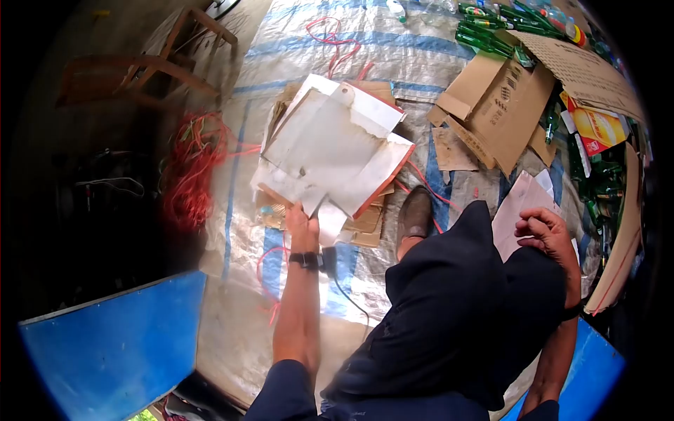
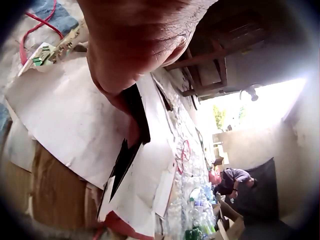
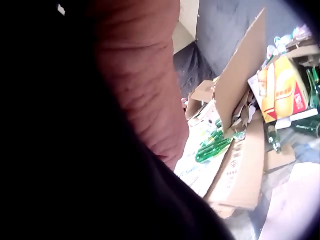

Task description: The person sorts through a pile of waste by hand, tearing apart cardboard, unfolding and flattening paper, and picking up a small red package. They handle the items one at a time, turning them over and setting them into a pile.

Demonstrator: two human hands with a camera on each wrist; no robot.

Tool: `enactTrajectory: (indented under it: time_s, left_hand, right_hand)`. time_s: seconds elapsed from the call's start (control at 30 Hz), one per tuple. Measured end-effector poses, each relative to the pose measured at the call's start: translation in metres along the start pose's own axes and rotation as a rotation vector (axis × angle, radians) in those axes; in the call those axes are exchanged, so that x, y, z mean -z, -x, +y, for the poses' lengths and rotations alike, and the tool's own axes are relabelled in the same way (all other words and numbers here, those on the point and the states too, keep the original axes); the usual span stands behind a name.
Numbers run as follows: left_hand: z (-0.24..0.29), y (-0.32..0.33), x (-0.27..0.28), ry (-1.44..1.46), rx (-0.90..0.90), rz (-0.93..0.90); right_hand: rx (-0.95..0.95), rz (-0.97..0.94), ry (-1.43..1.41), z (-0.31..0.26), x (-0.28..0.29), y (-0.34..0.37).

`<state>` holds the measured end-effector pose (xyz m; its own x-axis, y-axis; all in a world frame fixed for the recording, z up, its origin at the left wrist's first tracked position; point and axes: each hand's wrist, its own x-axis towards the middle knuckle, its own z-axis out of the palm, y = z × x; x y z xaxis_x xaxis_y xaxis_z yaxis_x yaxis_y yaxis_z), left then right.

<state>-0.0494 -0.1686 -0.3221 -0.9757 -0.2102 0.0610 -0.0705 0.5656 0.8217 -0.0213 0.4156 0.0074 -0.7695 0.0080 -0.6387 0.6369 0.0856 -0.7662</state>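
The left arm reaches forward, its hand [image 1: 302, 228] pinching the near edge of a white cardboard sheet [image 1: 323, 151] in a narrow grip, atop flattened cardboard [image 1: 366, 228] on a striped tarp [image 1: 351, 281]. The right hand [image 1: 546, 235], fingers loosely bent, hangs by the knee [image 1: 537, 274].

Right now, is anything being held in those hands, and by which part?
The left hand grips the flattened white cardboard piece with reddish edging by the edge nearest the person. The right hand, fingers loosely curled, appears to hold nothing.

Green bottles [image 3: 274, 138] lie beside a yellow-and-red box [image 3: 284, 92].
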Motion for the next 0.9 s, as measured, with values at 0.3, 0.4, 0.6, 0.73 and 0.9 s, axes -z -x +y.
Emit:
enactTrajectory:
  time_s: [0.3, 0.4, 0.6, 0.73, 0.9]
  left_hand:
    - [0.184, -0.079, 0.052, 1.118, 0.32, 0.49]
    - [0.142, -0.041, 0.036, 1.158, 0.397, 0.533]
    - [0.069, 0.034, -0.045, 1.147, 0.826, 0.767]
    - [0.071, 0.028, -0.035, 1.263, 0.743, 0.66]
    - [0.07, 0.039, -0.007, 1.188, 0.805, 0.443]
  right_hand:
    - [0.066, 0.075, -0.158, 0.006, 0.01, 0.012]
    - [0.067, 0.086, -0.17, 0.005, 0.012, 0.015]
    - [0.071, 0.096, -0.172, 0.01, 0.02, 0.017]
    - [0.077, 0.046, -0.183, 0.014, 0.029, 0.013]
    - [0.07, 0.088, -0.197, 0.017, 0.026, 0.014]
